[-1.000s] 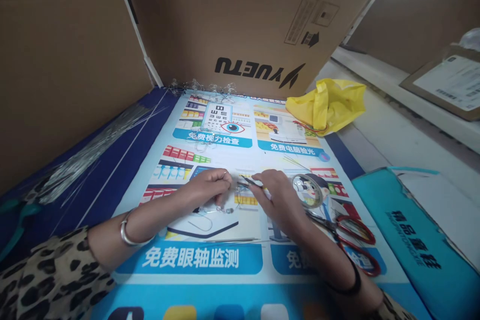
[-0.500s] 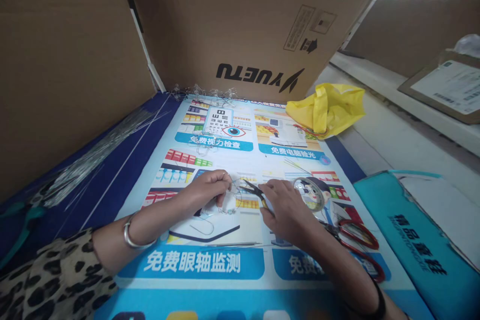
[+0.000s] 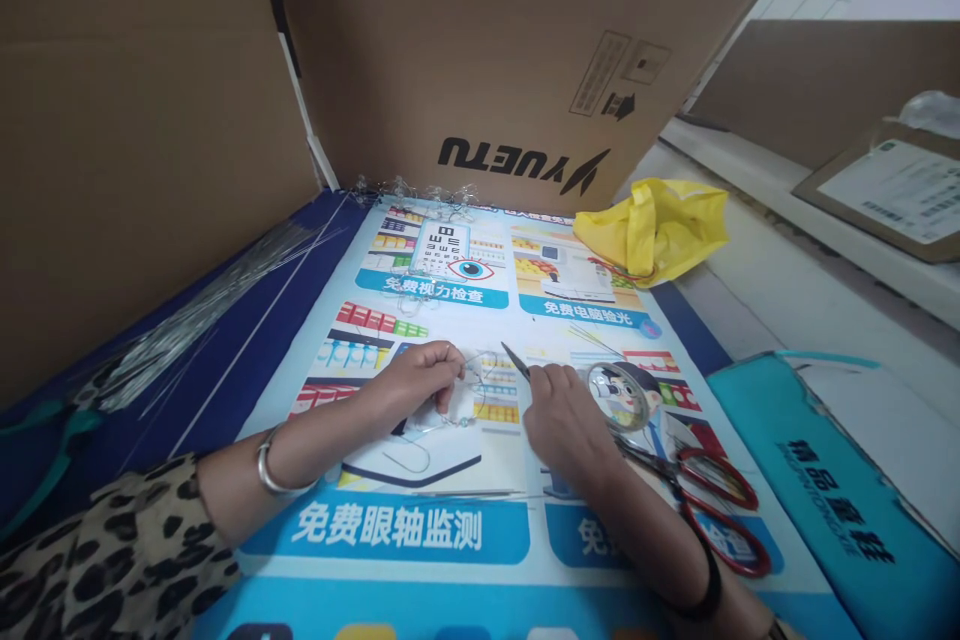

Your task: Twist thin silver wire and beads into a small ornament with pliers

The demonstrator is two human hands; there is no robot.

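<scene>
My left hand [image 3: 421, 382] is closed, with thumb and fingers pinching a thin wire loop [image 3: 484, 390]. A few small pale beads [image 3: 465, 422] show at the loop's lower part. My right hand [image 3: 571, 428] is wrapped around small long-nosed pliers [image 3: 514, 357]; their dark jaws look closed and point up and left, apart from the wire. The handles are mostly hidden in the palm. Below my left hand, a bent piece of wire [image 3: 409, 460] lies on the printed sheet [image 3: 360, 570].
Beside my right forearm are red-handled scissors [image 3: 724, 480] and a tape roll [image 3: 621, 396]. A bundle of wires [image 3: 202, 305] and green-handled pliers [image 3: 64, 430] lie left. Wire pieces [image 3: 420, 195] sit before the cardboard box [image 3: 487, 40]. A yellow bag [image 3: 660, 230] and teal box [image 3: 810, 460] stand right.
The pliers have come away from the wire and their jaws have closed, swinging to point more upward. My left hand keeps its pinch on the wire loop. The view has shifted slightly.
</scene>
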